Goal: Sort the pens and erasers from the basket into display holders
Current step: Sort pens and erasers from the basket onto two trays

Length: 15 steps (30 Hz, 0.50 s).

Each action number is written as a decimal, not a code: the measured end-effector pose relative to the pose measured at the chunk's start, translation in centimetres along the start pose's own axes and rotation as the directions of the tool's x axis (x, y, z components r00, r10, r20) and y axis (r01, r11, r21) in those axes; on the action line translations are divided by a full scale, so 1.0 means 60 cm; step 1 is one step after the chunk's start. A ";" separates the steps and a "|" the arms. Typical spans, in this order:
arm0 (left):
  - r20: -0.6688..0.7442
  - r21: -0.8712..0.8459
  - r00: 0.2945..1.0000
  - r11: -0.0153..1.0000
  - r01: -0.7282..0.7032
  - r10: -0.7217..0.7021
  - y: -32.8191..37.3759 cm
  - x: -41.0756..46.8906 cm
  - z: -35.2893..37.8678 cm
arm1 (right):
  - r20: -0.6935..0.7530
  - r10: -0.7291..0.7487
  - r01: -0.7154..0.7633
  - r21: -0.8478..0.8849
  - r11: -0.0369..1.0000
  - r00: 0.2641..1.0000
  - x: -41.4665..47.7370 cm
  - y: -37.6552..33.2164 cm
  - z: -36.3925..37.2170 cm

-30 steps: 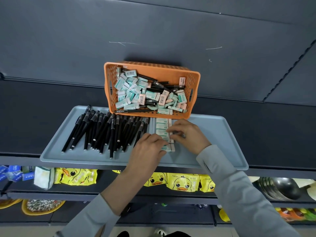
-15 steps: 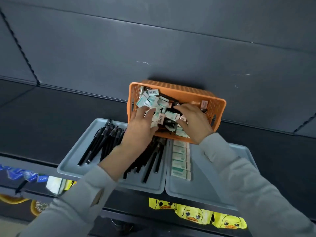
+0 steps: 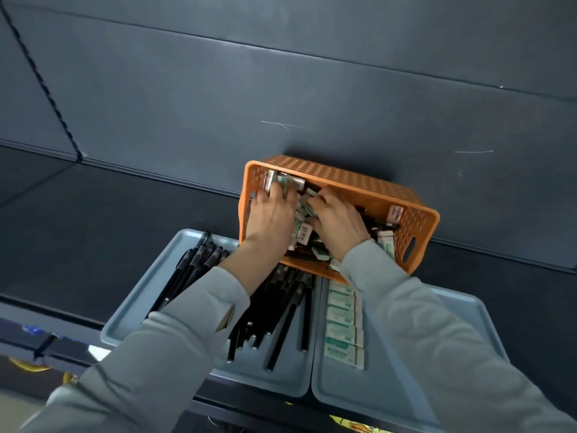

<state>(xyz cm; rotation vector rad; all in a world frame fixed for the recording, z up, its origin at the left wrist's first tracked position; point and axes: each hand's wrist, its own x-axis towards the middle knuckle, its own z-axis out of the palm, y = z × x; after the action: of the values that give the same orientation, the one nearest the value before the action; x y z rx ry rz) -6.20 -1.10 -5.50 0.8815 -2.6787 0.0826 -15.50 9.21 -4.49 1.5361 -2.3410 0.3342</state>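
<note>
The orange basket (image 3: 418, 214) stands on the shelf against the back wall, holding loose boxed erasers (image 3: 302, 230) and dark pens. Both my hands are inside it. My left hand (image 3: 271, 215) lies with its fingers spread over the erasers at the basket's left end. My right hand (image 3: 338, 221) has its fingers curled into the pile at the middle; I cannot see whether it grips anything. In front, a grey left tray (image 3: 146, 295) holds several black pens (image 3: 290, 310). A grey right tray (image 3: 393, 382) holds a tidy row of erasers (image 3: 342, 326) along its left side.
The dark shelf (image 3: 109, 229) stretches away to the left of the trays, with the dark back panel (image 3: 281, 89) behind the basket. Yellow packets (image 3: 356, 425) show on a lower shelf under the trays' front edge. Much of the right tray is bare.
Both hands left the eraser row on the right tray and moved up into the basket. They have pushed deeper among the erasers, and the view has shifted closer and to the left.
</note>
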 end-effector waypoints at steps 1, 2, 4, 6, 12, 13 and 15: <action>0.026 -0.040 0.999 0.999 -0.020 0.021 -0.003 0.001 0.007 | -0.008 -0.002 0.001 -0.011 1.000 1.000 -0.001 0.002 -0.001; 0.036 -0.070 0.999 0.997 -0.027 0.029 -0.006 0.000 0.013 | -0.020 -0.013 0.013 -0.028 1.000 1.000 -0.004 0.004 -0.001; 0.035 -0.104 0.999 0.994 -0.021 0.025 -0.007 -0.001 0.018 | -0.074 -0.054 0.050 -0.060 0.997 0.996 -0.014 0.011 -0.003; 0.043 -0.100 0.998 0.994 -0.042 0.047 -0.004 -0.004 0.016 | -0.134 -0.115 0.103 -0.093 0.990 0.984 -0.031 0.020 -0.008; 0.042 -0.042 0.991 0.991 -0.129 0.131 -0.018 0.006 0.030 | -0.190 -0.285 0.270 -0.103 0.957 0.939 -0.089 0.043 -0.021; 0.044 -0.037 0.989 0.989 -0.140 0.141 -0.019 0.009 0.028 | -0.178 -0.289 0.275 -0.100 0.956 0.941 -0.088 0.043 -0.020; 0.047 -0.006 0.987 0.988 -0.152 0.152 -0.018 0.010 0.020 | -0.170 -0.283 0.271 -0.090 0.958 0.944 -0.081 0.043 -0.016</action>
<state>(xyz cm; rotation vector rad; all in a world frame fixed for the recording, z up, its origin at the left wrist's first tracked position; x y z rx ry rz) -6.33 -2.48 -6.50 0.6847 -2.7866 0.0948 -15.94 14.67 -5.53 1.6987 -1.9465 0.3108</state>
